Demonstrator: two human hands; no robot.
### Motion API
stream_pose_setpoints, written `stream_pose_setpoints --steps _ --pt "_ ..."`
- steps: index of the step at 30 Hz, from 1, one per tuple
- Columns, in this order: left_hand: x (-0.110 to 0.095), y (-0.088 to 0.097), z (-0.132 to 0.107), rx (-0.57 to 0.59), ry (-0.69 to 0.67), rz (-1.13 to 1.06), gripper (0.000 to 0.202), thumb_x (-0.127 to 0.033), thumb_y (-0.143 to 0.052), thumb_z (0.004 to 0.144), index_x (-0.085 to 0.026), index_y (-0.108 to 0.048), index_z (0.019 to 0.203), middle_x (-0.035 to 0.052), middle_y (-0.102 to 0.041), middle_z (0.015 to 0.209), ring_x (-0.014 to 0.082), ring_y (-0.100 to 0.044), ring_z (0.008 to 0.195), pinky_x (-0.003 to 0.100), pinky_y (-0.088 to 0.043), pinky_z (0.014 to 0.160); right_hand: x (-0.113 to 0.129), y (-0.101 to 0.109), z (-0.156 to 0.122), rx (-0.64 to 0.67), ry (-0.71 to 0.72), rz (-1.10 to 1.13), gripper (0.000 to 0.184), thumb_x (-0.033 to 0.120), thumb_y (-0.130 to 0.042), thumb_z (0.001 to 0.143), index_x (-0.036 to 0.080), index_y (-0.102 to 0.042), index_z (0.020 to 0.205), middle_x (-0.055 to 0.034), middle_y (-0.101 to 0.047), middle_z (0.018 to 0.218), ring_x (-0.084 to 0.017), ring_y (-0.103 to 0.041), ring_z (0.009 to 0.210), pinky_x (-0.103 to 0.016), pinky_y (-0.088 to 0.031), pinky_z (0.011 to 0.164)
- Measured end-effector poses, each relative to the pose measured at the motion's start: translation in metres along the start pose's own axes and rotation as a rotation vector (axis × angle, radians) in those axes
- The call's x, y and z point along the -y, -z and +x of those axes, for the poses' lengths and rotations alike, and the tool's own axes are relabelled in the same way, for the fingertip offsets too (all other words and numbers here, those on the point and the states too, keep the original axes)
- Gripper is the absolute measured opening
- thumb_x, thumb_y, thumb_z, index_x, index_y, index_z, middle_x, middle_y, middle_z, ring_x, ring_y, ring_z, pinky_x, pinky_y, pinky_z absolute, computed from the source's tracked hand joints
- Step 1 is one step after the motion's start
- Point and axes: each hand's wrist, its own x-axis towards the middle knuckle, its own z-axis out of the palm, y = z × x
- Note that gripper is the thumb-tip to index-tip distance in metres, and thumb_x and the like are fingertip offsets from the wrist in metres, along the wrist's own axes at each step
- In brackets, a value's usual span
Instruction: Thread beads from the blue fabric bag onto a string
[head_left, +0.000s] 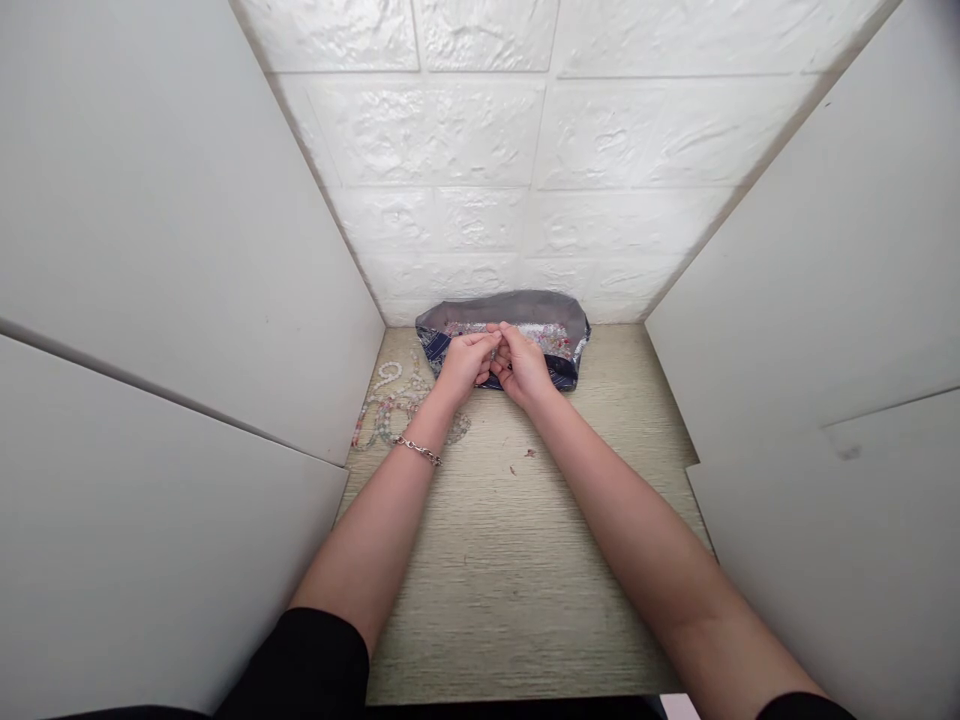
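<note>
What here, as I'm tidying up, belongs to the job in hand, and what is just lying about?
Probably in the job:
open bag, with left hand and right hand close together at it
colourful beads inside

Apparently lying about:
bead strings left of the bag, though perhaps related
reddish-brown bits on the table

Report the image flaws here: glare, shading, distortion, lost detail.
In the head view, sheen whitens the brick-pattern wall; in the head view, the top right corner darkens; in the head view, apparent wide-angle stretch enlarges the right forearm toward the lower edge; in the head view, anything between the fingers is too small to tell.
</note>
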Motion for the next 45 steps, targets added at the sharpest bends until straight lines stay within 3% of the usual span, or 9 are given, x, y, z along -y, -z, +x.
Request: stream_pose_setpoints --steps 10,15,21,25,29,33,40,45 --pt "0.0 0.002 0.0 0.02 0.044 -0.024 0.023 -0.028 -0.058 0.068 -0.014 -0.044 0.056 -0.0095 -0.022 0.039 0.0001 -0.017 0.029 0.016 -0.009 0.03 -0.001 -0.004 -0.001 -0.053 0.021 -0.07 0.021 0.032 -0.048 0.074 0.012 -0.056 0.074 0.0064 -0.034 0.044 -0.004 -0.025 0.037 -0.018 -0.021 0.036" --pt "-0.002 0.002 0.0 -0.009 0.07 -0.004 0.025 -0.036 -0.056 0.069 -0.013 -0.05 0.063 -0.0097 -0.022 0.039 0.0003 -0.017 0.028 0.015 -0.009 0.029 -0.006 -0.004 -0.001 -0.098 0.123 -0.15 0.024 0.038 -0.052 0.071 0.015 -0.048 0.062 0.0077 -0.028 0.041 -0.004 -0.023 0.036 -0.019 -0.022 0.036" --pt "-0.003 0.001 0.0 -0.021 0.088 0.006 0.035 -0.046 -0.053 0.07 -0.015 -0.043 0.058 -0.0075 -0.031 0.041 0.0008 -0.023 0.027 0.016 -0.01 0.028 -0.013 -0.002 -0.001 -0.094 0.245 -0.241 0.031 0.045 -0.053 0.067 0.015 -0.05 0.062 0.0031 -0.045 0.05 -0.004 -0.032 0.039 -0.018 -0.024 0.035" --pt "-0.002 0.002 0.001 0.013 0.071 -0.017 0.032 -0.043 -0.054 0.07 -0.016 -0.04 0.06 -0.0076 -0.032 0.043 0.0007 -0.025 0.028 0.016 -0.01 0.028 -0.013 -0.002 -0.002 -0.094 0.257 -0.224 0.033 0.045 -0.055 0.066 0.015 -0.046 0.055 0.0058 -0.036 0.042 -0.004 -0.028 0.035 -0.018 -0.023 0.033" --pt "0.0 0.005 0.002 0.05 0.067 -0.042 0.023 -0.033 -0.053 0.07 -0.015 -0.041 0.062 -0.0065 -0.037 0.048 -0.0009 -0.025 0.028 0.016 -0.008 0.029 -0.008 -0.003 -0.003 -0.058 0.203 -0.186 0.027 0.041 -0.055 0.068 0.014 -0.056 0.066 0.0064 -0.036 0.043 -0.003 -0.027 0.035 -0.018 -0.023 0.034" --pt "-0.001 0.005 0.003 0.055 0.05 -0.04 0.009 -0.023 -0.047 0.068 -0.014 -0.046 0.067 -0.0038 -0.045 0.055 0.0001 -0.031 0.03 0.016 -0.009 0.029 -0.001 -0.001 -0.003 0.015 0.077 -0.124 0.023 0.035 -0.054 0.069 0.013 -0.059 0.074 0.0037 -0.045 0.05 -0.005 -0.038 0.043 -0.017 -0.026 0.037" --pt "-0.005 0.004 0.001 0.069 0.08 -0.065 0.01 -0.02 -0.052 0.065 -0.013 -0.045 0.062 -0.0042 -0.044 0.053 -0.0012 -0.028 0.031 0.015 -0.009 0.03 0.004 0.006 0.002 0.025 -0.039 0.016 0.017 0.029 -0.05 0.074 0.014 -0.056 0.077 0.0084 -0.024 0.039 -0.005 -0.032 0.039 -0.017 -0.03 0.041" --pt "-0.006 0.003 0.0 0.069 0.094 -0.105 0.011 -0.021 -0.053 0.067 -0.013 -0.046 0.064 -0.0051 -0.041 0.051 -0.001 -0.027 0.03 0.015 -0.006 0.029 0.006 0.009 0.005 0.035 -0.11 0.194 0.026 0.006 -0.034 0.07 0.014 -0.05 0.088 0.005 -0.04 0.05 -0.006 -0.042 0.046 -0.017 -0.038 0.049"
